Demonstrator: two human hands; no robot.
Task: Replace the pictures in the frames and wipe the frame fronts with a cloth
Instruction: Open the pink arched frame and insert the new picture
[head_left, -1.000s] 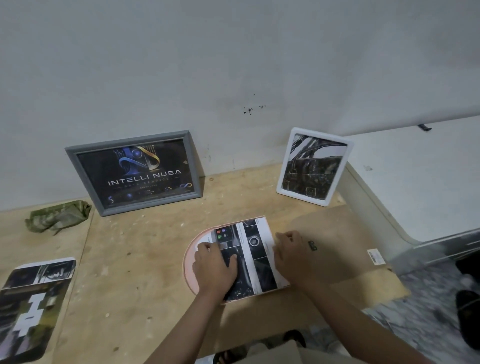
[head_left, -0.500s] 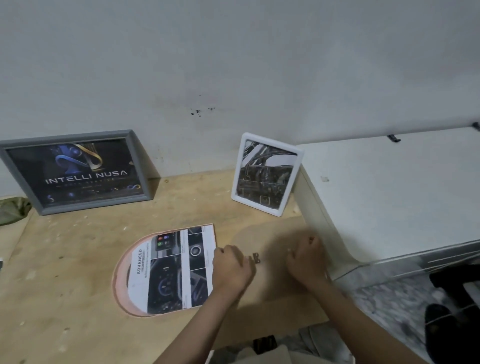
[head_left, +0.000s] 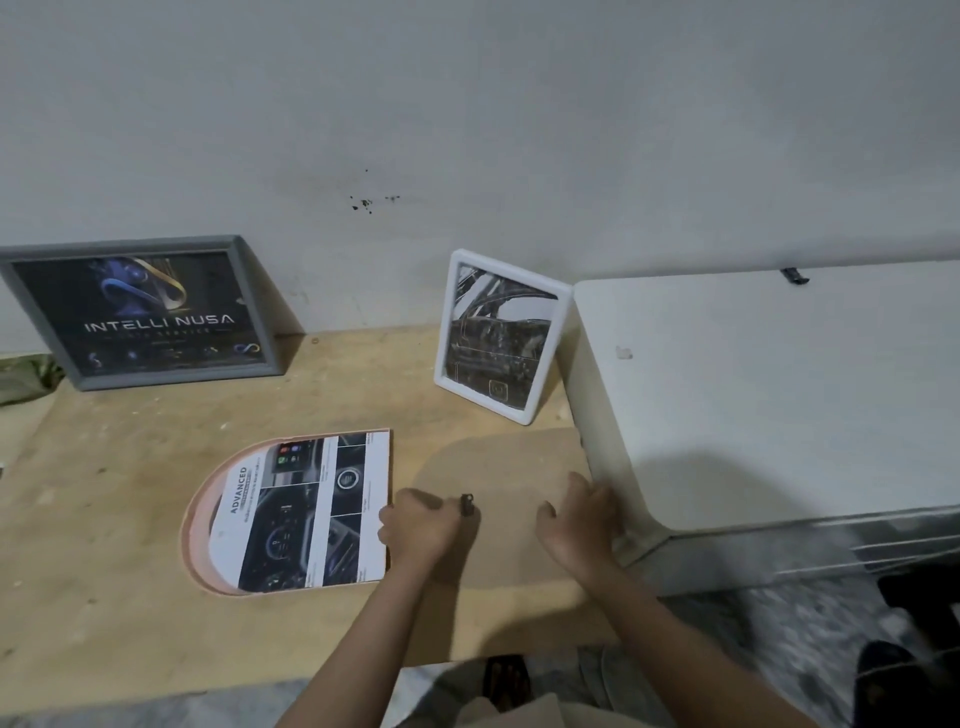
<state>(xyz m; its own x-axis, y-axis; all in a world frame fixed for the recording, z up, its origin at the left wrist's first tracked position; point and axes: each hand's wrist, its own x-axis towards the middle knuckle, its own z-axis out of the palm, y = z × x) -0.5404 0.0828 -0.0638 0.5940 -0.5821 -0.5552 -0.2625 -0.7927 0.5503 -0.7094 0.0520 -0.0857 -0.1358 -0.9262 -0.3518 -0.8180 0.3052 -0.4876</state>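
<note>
- Frames sit in three places on the plywood board (head_left: 130, 519), and going by how they lie, two look finished with their pictures and one is open.
- At the far left edge a green cloth (head_left: 23, 371) lies bunched by the wall, in neither hand; I judge the wiping is not under way.
- Grey frame (head_left: 143, 312) leans on the wall (head_left: 467, 104) with a dark poster in it, closed up.
- Arch-shaped pink frame (head_left: 195, 525) lies flat, face down as far as I can tell, with a printed picture (head_left: 306, 512) laid on it and its back off.
- Left hand (head_left: 418, 525) rests curled on the brown backing board (head_left: 511, 561), just beside the picture's right edge; its fingertips are close to a small dark clip (head_left: 467, 505), though whether they pinch it I cannot tell.
- White frame (head_left: 501, 335) stands upright behind, holding a picture.
- Right hand (head_left: 582, 519) has its fingers curled at the backing board's right edge, against the white cabinet (head_left: 753, 389); a firm grip is unclear.
- Left to do, by my reading: fit the backing onto the arch frame, then wipe the fronts.
</note>
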